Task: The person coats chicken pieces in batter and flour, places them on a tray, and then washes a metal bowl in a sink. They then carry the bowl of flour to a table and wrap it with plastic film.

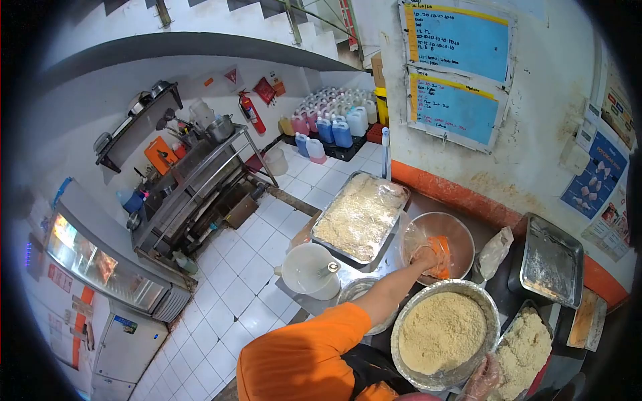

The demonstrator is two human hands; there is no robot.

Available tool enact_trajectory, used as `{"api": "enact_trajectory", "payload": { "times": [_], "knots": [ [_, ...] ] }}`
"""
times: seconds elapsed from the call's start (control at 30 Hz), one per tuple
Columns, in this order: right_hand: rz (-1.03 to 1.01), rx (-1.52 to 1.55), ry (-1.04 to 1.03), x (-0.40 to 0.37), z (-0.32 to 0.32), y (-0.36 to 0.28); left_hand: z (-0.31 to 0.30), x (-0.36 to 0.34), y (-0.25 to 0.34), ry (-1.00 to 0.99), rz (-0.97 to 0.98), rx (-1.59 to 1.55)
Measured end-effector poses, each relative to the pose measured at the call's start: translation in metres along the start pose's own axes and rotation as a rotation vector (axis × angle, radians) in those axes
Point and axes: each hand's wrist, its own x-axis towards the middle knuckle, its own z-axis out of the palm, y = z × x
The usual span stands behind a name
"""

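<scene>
My left hand (423, 256) reaches across into a round metal bowl (460, 230). Its fingers are hidden against something bright orange (439, 256) in there. Clear plastic film (410, 239) bunches up by this hand. At the bottom, my right hand (483, 378), in a clear plastic glove, has its fingers curled at the rim of a wide metal basin (398, 353). Pale, coarse crumbs (443, 332) fill that basin. Beside my right hand is a tray (547, 326) heaped with lumpy, crumb-covered pieces (525, 354).
A large metal tray (358, 260) of crumbs under clear film stands behind. Left of it are a white bucket (309, 271) and a smaller bowl (358, 289). A floury metal pan (552, 259) and a crumpled bag (496, 254) sit along the wall.
</scene>
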Motion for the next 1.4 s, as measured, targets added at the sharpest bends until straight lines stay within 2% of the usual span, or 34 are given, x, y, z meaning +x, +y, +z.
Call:
{"api": "enact_trajectory", "payload": {
  "times": [0.07, 0.13, 0.17, 0.2, 0.23, 0.27, 0.3, 0.33, 0.4, 0.47, 0.53, 0.57, 0.63, 0.67, 0.73, 0.8, 0.83, 0.9, 0.93, 1.0, 1.07, 1.13, 1.2, 1.27, 1.4],
  "knots": [
    [0.066, -0.052, -0.043, -0.002, -0.010, -0.014, 0.006, 0.006, -0.007, -0.026, 0.006, 0.005],
    [0.170, 0.061, -0.142, 0.000, -0.015, -0.022, 0.008, 0.014, -0.013, -0.043, 0.010, 0.011],
    [0.167, 0.053, -0.150, 0.004, -0.002, -0.008, 0.009, 0.015, -0.015, -0.045, 0.070, 0.035],
    [0.055, 0.142, -0.034, 0.009, 0.021, 0.020, 0.012, 0.016, -0.017, -0.048, 0.128, 0.054],
    [-0.059, 0.223, 0.075, 0.012, 0.029, 0.038, 0.005, 0.010, -0.011, -0.056, 0.108, 0.039],
    [-0.071, 0.205, 0.060, 0.010, 0.014, 0.019, -0.019, 0.003, 0.002, -0.229, 0.047, 0.020],
    [0.036, 0.108, -0.045, 0.007, 0.001, -0.005, -0.035, -0.001, 0.008, -0.395, -0.011, -0.001],
    [0.141, 0.013, -0.149, 0.007, -0.007, -0.023, -0.025, 0.001, 0.003, -0.387, -0.031, -0.015],
    [0.059, 0.080, -0.151, 0.011, 0.004, -0.006, -0.012, 0.010, 0.000, -0.322, 0.052, 0.118],
    [-0.011, 0.141, -0.147, 0.016, 0.002, -0.009, -0.018, 0.006, 0.006, -0.305, 0.001, 0.082],
    [0.119, -0.014, -0.248, 0.016, -0.016, -0.044, -0.019, 0.001, 0.011, -0.297, -0.038, 0.047],
    [0.114, -0.019, -0.248, 0.017, -0.012, -0.032, -0.014, -0.001, 0.010, -0.217, -0.024, 0.058],
    [-0.136, 0.107, -0.150, 0.018, 0.008, 0.007, 0.004, 0.003, 0.000, -0.140, -0.012, 0.066],
    [-0.138, 0.103, -0.151, 0.021, 0.015, 0.006, 0.020, 0.014, -0.013, -0.114, 0.015, 0.068],
    [-0.035, 0.131, 0.037, 0.025, 0.027, 0.007, 0.074, 0.037, -0.031, -0.096, 0.036, 0.062],
    [-0.063, 0.166, 0.032, 0.029, 0.043, 0.036, 0.143, 0.057, -0.036, 0.188, -0.105, 0.824],
    [-0.093, 0.216, 0.030, 0.030, 0.046, 0.046, 0.136, 0.063, -0.045, 0.181, -0.108, 0.819],
    [-0.163, 0.162, 0.003, 0.023, 0.029, 0.027, 0.092, 0.082, -0.069, -0.385, 0.203, 0.278],
    [-0.133, 0.142, -0.012, 0.018, 0.022, 0.013, 0.066, 0.075, -0.064, -0.380, 0.199, 0.278],
    [-0.112, 0.123, -0.038, 0.017, 0.022, 0.008, 0.003, 0.031, -0.017, -0.310, 0.267, 0.243],
    [-0.050, 0.138, 0.002, 0.020, 0.033, 0.023, -0.018, 0.013, -0.003, -0.241, 0.206, 0.143],
    [-0.111, 0.239, -0.017, 0.021, 0.037, 0.025, -0.041, -0.005, 0.013, -0.167, 0.143, 0.036],
    [-0.172, 0.341, -0.034, 0.025, 0.037, 0.022, -0.070, -0.013, 0.026, -0.315, 0.303, 0.238],
    [-0.135, 0.328, -0.074, 0.029, 0.035, 0.012, -0.068, -0.010, 0.023, -0.354, 0.373, 0.289],
    [-0.243, 0.184, -0.066, 0.040, 0.029, -0.004, -0.045, 0.015, -0.001, -0.373, 0.498, 0.220]
  ]
}}
